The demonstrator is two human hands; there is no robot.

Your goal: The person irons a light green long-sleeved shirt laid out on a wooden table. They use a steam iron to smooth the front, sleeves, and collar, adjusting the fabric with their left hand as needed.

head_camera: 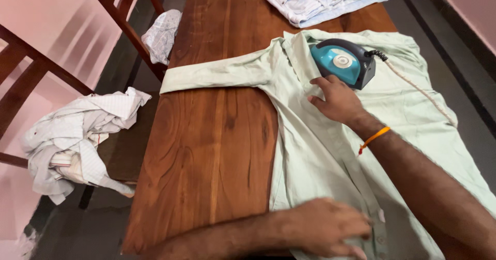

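The right hand (337,101) and left hand (325,228), both in an open, flat grip, are pressing the soft, limp shirt (310,151) beside the heavy-looking iron (342,62), best lifted by its top handle.

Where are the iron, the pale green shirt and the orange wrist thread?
iron (342,62): head view, teal top.
pale green shirt (315,156): head view, front panel.
orange wrist thread (375,138): head view, band on right wrist.
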